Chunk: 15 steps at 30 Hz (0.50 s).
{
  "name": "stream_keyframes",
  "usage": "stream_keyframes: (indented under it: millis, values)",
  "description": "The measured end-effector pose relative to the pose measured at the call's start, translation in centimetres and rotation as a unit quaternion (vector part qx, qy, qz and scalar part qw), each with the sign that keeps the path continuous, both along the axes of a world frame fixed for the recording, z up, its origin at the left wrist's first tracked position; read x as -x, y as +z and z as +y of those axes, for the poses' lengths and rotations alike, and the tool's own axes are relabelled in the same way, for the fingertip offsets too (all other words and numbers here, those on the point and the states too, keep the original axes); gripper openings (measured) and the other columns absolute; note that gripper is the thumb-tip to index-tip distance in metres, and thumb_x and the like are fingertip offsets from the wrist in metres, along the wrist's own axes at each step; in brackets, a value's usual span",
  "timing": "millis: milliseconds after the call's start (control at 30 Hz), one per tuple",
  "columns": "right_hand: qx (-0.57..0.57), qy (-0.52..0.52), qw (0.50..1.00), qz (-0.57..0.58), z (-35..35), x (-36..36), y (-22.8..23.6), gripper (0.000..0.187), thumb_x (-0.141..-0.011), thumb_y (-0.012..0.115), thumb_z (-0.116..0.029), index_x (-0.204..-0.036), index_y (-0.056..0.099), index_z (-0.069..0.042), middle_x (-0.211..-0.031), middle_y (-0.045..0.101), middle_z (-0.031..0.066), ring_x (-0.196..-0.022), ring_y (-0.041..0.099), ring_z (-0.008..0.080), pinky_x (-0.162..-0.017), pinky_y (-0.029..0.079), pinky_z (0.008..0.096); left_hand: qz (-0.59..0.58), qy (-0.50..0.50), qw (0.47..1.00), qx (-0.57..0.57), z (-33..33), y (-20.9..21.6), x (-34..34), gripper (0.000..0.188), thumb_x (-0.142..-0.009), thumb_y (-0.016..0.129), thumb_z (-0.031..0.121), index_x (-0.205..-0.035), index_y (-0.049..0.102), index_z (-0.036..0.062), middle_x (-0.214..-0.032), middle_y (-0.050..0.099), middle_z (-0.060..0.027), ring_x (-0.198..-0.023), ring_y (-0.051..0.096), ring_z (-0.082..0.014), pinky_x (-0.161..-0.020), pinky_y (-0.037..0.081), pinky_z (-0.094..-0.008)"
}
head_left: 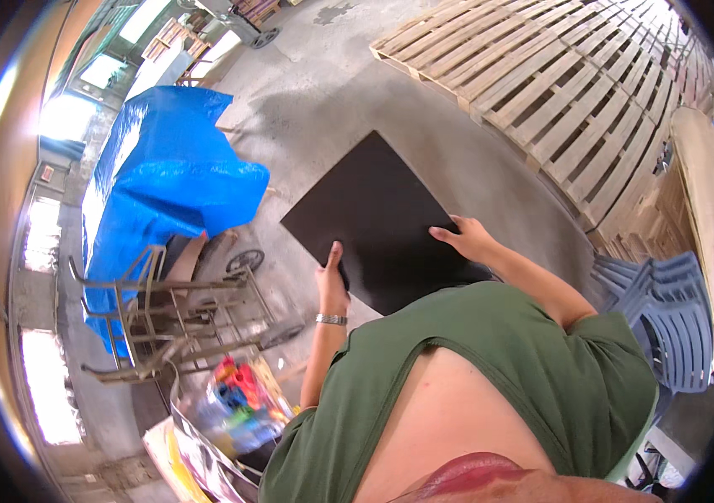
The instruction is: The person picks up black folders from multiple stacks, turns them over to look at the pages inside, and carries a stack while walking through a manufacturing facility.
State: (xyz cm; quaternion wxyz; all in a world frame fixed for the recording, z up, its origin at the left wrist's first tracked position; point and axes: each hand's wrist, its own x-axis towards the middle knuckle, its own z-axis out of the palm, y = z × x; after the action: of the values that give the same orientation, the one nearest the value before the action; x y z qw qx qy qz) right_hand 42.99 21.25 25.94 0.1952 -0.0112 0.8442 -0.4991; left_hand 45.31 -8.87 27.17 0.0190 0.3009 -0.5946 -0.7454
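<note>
A flat black square panel (378, 220) is held out in front of my body, one corner pointing away from me. My left hand (333, 281) grips its left edge, thumb lying on top and fingers underneath. At the right edge my right hand (468, 238) holds it the same way, thumb on the upper face. The fingers of both hands are mostly hidden beneath the panel. Its near part is covered by my green shirt.
Wooden pallets (533, 80) lie at the upper right. A blue tarp (173, 172) covers something at the left, beside a metal hand cart (185, 306). Stacked blue-grey plastic chairs (667, 318) stand at the right. A bin of colourful items (244, 398) sits at the lower left.
</note>
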Motion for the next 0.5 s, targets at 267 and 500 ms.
stream_keyframes:
  millis: [267, 500]
  values:
    - [-0.03, 0.02, 0.999, -0.021, -3.7, 26.1, -0.2, 0.085, -0.081, 0.056, -0.066, -0.13, 0.049, 0.003, -0.123, 0.056, 0.0245, -0.119, 0.051, 0.036, -0.1, 0.04, 0.0399, 0.084, 0.034, 0.995, -0.032, -2.2, 0.0, 23.7, 0.051, -0.081, 0.075, 0.026, -0.117, 0.056, -0.0035, -0.111, 0.062, -0.0071, -0.097, 0.06, -0.0182, -0.085, 0.049, -0.0296]
    - [-0.049, 0.208, 0.975, 0.058, -11.1, 49.6, 3.6, 0.087, -0.081, 0.05, -0.071, -0.122, 0.053, 0.005, -0.108, 0.06, 0.0291, -0.107, 0.056, 0.0419, -0.092, 0.044, 0.0445, 0.051, 0.142, 0.983, -0.105, -8.5, 0.1, 38.0, 0.055, -0.085, 0.069, 0.035, -0.12, 0.053, -0.004, -0.114, 0.061, -0.0108, -0.1, 0.061, -0.0244, -0.087, 0.05, -0.0391]
